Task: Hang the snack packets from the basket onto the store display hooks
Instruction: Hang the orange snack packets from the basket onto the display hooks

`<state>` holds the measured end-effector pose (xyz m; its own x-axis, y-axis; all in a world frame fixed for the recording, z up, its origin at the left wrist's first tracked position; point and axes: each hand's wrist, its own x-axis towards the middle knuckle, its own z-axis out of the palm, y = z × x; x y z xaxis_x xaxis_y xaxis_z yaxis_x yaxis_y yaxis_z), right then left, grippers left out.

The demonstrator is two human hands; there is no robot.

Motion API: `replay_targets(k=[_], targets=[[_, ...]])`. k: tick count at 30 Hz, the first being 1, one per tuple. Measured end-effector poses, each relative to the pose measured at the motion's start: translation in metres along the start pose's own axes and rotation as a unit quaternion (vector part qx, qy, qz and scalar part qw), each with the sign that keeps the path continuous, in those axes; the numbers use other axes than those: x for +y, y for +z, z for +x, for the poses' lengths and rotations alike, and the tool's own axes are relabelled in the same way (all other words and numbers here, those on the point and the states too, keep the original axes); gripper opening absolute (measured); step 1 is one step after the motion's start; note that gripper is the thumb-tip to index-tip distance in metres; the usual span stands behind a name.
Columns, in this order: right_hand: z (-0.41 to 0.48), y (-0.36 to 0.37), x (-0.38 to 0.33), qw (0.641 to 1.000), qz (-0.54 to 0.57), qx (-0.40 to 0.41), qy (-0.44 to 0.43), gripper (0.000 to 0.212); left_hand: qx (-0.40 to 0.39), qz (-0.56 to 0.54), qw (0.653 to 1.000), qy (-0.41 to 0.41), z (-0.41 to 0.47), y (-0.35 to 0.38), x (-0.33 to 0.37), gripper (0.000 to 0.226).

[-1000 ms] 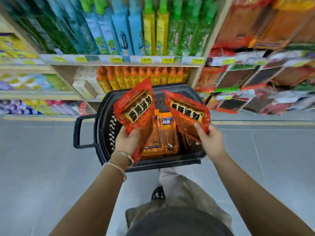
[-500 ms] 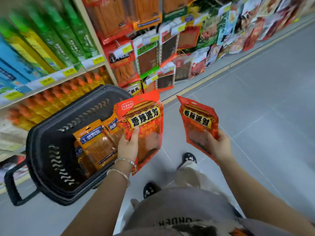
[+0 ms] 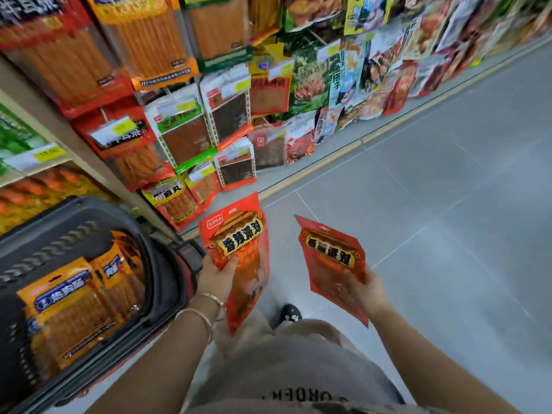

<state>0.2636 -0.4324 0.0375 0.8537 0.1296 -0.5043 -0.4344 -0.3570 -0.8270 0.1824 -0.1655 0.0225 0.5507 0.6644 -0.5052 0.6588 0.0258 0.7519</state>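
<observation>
Red packet [image 3: 242, 234] gripped in your left hand [image 3: 216, 276], second packet [image 3: 331, 264] in your right hand [image 3: 366, 291].
Hang one first, hole lined squarely on the display [image 3: 182, 135].

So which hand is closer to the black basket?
Left. The left hand, holding a red packet, is right beside the basket; the right hand holds a second packet farther away.
</observation>
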Motion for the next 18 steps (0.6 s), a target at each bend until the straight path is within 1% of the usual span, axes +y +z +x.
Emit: replay_targets(k=[2,4,5,6,8,9,10,13,14,15,17,18], targets=[[0.02,-0.008,-0.019,1.0,0.007,0.022,-0.009,0.008,0.0,-0.015,1.0,-0.01,0.011,0.007,0.018,0.039],[0.044,-0.01,-0.045,0.999,0.005,0.041,-0.029,0.014,0.007,-0.033,0.999,-0.022,0.028,0.013,0.044,0.034],[0.057,-0.01,-0.059,0.998,-0.007,0.042,-0.047,0.013,0.02,-0.045,0.998,-0.031,0.037,0.015,0.061,0.036],[0.072,-0.01,-0.072,0.996,-0.034,0.047,-0.066,0.015,0.038,-0.061,0.997,-0.034,0.045,0.016,0.079,0.043],[0.104,-0.008,-0.099,0.99,-0.083,0.073,-0.083,0.031,0.07,-0.077,0.994,-0.012,0.064,0.015,0.117,0.057],[0.119,-0.005,-0.116,0.988,-0.092,0.081,-0.093,0.036,0.079,-0.08,0.994,0.008,0.073,0.014,0.137,0.06],[0.135,-0.002,-0.135,0.984,-0.105,0.094,-0.109,0.04,0.087,-0.083,0.992,0.025,0.083,0.011,0.158,0.06],[0.176,0.01,-0.192,0.97,-0.139,0.115,-0.162,0.05,0.106,-0.096,0.987,0.075,0.117,-0.001,0.213,0.05],[0.187,0.015,-0.211,0.966,-0.131,0.114,-0.192,0.05,0.109,-0.098,0.985,0.095,0.128,-0.006,0.23,0.049],[0.197,0.021,-0.232,0.96,-0.12,0.112,-0.227,0.045,0.116,-0.104,0.981,0.119,0.139,-0.012,0.247,0.052],[0.217,0.031,-0.269,0.948,-0.087,0.097,-0.292,0.026,0.134,-0.115,0.972,0.157,0.155,-0.025,0.277,0.056],[0.226,0.037,-0.288,0.942,-0.069,0.084,-0.316,0.018,0.14,-0.128,0.966,0.173,0.163,-0.032,0.293,0.052]])
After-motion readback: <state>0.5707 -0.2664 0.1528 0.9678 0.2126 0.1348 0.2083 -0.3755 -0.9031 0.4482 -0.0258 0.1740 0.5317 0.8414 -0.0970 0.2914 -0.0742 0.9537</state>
